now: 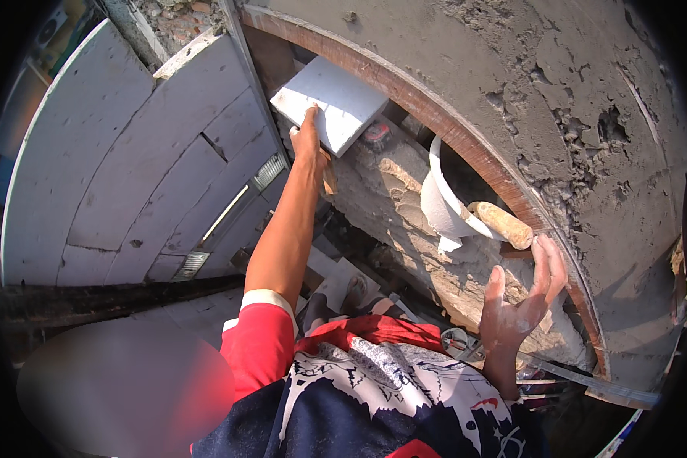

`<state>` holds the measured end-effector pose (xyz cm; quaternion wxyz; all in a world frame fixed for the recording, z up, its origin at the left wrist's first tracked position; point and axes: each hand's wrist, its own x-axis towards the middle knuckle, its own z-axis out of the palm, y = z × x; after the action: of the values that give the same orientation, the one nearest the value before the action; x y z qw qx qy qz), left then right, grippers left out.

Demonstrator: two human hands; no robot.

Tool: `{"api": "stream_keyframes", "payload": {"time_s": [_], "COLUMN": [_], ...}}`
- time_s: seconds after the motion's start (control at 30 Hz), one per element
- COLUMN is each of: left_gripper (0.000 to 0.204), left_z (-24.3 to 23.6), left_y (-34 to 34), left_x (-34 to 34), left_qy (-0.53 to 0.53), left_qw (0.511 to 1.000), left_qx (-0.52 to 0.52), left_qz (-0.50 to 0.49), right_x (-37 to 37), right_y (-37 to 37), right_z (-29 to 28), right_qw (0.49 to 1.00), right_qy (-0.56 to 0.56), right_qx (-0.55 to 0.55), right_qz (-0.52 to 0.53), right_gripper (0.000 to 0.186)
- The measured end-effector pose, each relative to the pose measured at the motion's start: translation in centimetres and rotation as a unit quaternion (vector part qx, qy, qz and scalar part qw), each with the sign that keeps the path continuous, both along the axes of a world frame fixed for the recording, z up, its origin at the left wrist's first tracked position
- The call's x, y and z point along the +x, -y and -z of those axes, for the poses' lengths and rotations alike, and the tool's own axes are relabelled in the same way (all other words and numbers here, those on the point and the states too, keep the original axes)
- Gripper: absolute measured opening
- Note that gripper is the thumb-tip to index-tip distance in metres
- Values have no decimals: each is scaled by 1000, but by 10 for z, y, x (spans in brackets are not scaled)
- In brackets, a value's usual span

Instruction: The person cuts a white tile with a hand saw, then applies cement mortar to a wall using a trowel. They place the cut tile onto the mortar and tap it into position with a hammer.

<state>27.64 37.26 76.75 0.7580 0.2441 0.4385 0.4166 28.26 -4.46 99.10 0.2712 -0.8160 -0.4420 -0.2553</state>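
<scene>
My left hand (305, 139) grips the near edge of a pale lightweight block (334, 98), thumb on top and the other fingers mostly out of sight. The block lies against a curved wooden edge board (435, 107). On the rough mortar-covered ledge to the right sits a white bowl-like container (443, 202) with a curved rim. A tool's worn wooden handle (504, 224) sticks out from it; the rest of that tool is hidden. My right hand (520, 301), dusty with mortar, is open, its fingertips close to the handle's end and its thumb apart.
Grey mortar (527, 69) with pits and cracks covers the surface beyond the edge board. A wall of pale blocks (168, 153) rises on the left. A dark pole (114, 300) crosses below it. Under the ledge are loose pieces of debris.
</scene>
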Motion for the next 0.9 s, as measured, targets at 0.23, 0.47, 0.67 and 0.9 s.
{"api": "stream_keyframes", "payload": {"time_s": [0.23, 0.47, 0.67, 0.9], "left_gripper": [129, 117, 79, 73], "left_z": [3, -47, -95, -127], "left_y": [3, 85, 226, 222], "left_x": [-19, -42, -18, 34], "left_qy": [10, -169, 27, 34], "left_qw": [998, 980, 942, 946], "left_qx": [32, 104, 202, 10], "left_qz": [58, -12, 268, 321], "right_x": [38, 51, 46, 38], "right_y": [-9, -14, -15, -5], "right_z": [15, 17, 8, 1], "right_qw": [989, 983, 988, 979], "right_qy": [-24, -110, -135, -177], "right_qx": [-120, -99, -68, -94], "right_qz": [85, 109, 11, -44], "right_gripper": [60, 50, 33, 32]}}
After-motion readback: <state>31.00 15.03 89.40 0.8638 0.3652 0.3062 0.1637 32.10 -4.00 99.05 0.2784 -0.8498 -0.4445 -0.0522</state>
